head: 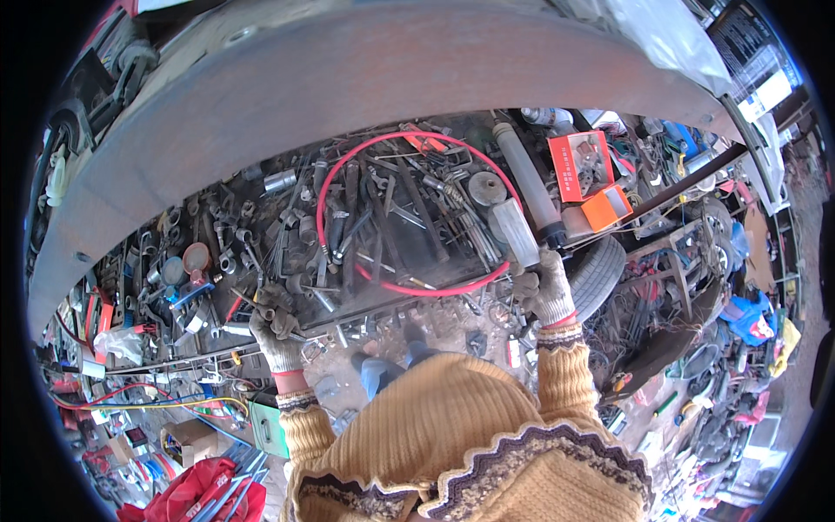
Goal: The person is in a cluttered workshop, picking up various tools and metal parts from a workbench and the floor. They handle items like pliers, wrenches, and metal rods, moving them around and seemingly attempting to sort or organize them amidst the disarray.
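My right hand (549, 290), in a soiled knit work glove, grips the lower end of a pale rectangular block or box (516, 231) at the bench's right side. Just beside its fingers runs a red hose (430, 291), looped over the tools. A grease-gun-like tube (528, 173) with a black end cap lies right of the block. My left hand (277, 336), gloved too, is at the front edge of the bench, among sockets and metal parts. A thin brownish rod (244, 299) reaches to its fingers; whether they hold it is unclear.
A broad metal beam (417, 62) arches across the far side. Wrenches, sockets and bars crowd the workbench (417, 245). A red box of parts (580, 166) and an orange box (607, 207) stand at right, above a tyre (597, 274). A green cabinet (269, 427) is at lower left.
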A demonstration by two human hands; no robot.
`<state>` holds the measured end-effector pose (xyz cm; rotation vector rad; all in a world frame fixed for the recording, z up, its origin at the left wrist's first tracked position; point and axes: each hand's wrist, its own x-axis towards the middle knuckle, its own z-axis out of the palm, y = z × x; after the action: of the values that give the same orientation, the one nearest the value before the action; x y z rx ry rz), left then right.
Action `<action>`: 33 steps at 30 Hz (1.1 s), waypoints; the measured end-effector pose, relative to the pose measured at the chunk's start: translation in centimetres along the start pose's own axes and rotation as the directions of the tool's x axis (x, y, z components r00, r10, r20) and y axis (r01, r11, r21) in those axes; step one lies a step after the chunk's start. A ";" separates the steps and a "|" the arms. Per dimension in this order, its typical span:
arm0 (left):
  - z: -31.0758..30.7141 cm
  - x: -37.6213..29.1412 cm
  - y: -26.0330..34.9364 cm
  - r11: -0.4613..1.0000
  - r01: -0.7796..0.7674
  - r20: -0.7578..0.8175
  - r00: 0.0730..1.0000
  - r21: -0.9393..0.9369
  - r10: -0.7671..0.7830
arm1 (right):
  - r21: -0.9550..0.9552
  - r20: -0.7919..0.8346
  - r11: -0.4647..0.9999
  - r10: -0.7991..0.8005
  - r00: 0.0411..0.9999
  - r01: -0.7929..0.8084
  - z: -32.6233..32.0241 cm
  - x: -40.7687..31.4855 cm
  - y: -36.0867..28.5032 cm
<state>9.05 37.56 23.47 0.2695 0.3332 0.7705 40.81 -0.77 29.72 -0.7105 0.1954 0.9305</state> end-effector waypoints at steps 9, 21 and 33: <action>-2.3 0.6 0.2 1.000 -0.025 0.007 1.000 -0.015 0.025 | 0.118 0.224 0.988 0.075 0.972 -0.103 2.7 -0.4 0.0; -2.2 0.4 0.3 0.997 0.007 0.027 1.000 -0.074 -0.005 | -0.691 0.721 -0.499 -0.527 0.449 0.524 14.2 -4.6 -2.2; -1.4 0.1 0.1 1.000 -0.010 0.068 0.998 -0.009 0.011 | -0.520 0.853 -0.642 -0.419 0.310 0.563 18.4 -5.9 -3.1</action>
<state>8.48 37.83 22.16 0.2884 0.2643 0.7711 37.09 5.78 47.75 -1.9052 -1.2874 -0.5624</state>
